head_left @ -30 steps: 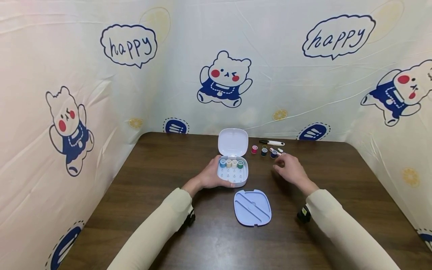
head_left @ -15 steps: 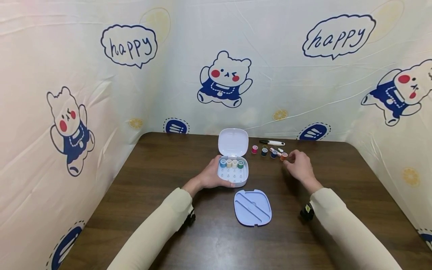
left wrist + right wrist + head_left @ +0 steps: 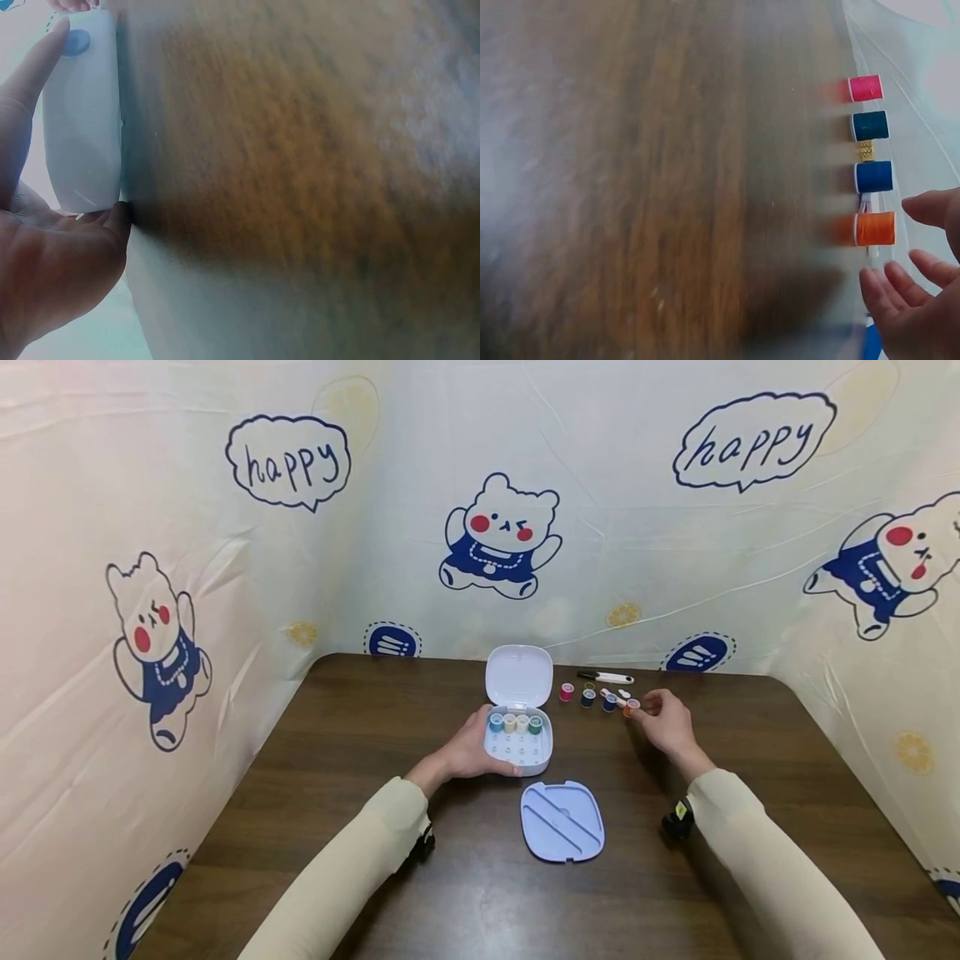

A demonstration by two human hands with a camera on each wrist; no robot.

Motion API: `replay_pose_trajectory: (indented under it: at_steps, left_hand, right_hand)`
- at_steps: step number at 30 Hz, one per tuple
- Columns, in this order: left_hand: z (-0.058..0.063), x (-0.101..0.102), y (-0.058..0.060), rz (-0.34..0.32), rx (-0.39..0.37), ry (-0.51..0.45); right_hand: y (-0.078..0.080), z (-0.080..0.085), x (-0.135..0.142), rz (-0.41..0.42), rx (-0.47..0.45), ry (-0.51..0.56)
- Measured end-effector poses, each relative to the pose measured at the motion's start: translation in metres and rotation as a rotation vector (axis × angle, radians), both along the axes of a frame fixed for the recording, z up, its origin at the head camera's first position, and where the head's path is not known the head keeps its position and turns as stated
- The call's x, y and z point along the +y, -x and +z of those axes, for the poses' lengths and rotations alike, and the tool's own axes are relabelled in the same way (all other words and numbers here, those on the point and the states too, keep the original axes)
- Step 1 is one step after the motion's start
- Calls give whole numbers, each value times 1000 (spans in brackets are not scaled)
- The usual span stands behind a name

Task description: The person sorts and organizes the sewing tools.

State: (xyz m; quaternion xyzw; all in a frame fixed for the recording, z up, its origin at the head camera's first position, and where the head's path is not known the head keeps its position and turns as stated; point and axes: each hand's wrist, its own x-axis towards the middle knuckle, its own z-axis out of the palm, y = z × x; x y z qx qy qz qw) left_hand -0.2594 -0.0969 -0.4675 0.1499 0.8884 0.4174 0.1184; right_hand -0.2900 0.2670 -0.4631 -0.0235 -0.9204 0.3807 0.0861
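Observation:
My left hand (image 3: 468, 749) grips the white sewing box (image 3: 537, 769) at its left side, thumb along the front near a round blue button (image 3: 76, 43). The box's hinged lid (image 3: 519, 677) stands up. Inside, a blue spool (image 3: 496, 723), two cream spools (image 3: 510, 723) and a green spool (image 3: 535, 726) form the back row above bare pegs. My right hand (image 3: 670, 727) is beside an upright orange thread spool (image 3: 875, 229), thumb and fingers spread apart around it with gaps. A blue spool (image 3: 874, 177), dark teal spool (image 3: 870, 126) and pink spool (image 3: 866, 88) continue that row.
A pale blue tray (image 3: 562, 835) with diagonal ridges lies in front of the box. Behind the spools are a black-and-white slim tool (image 3: 609, 677), a gold dimpled piece (image 3: 866, 151) and small white and pink items. A printed cloth (image 3: 600, 618) hangs along the table's back edge.
My right hand has shifted right and back, uncovering the orange spool it hid earlier; it has barely moved in the last half second. My left hand and the box have stayed put.

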Motion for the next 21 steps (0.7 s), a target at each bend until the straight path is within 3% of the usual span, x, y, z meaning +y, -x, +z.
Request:
replay_pose_trajectory:
  at_steps: [12,21]
  left_hand:
    - [0,0,-2,-6,-6,-7]
    - [0,0,-1,-20,24,-38]
  right_hand:
    - [11,-7,-6,29,-25,71]
    - [12,-6,-5,48,16,-6]
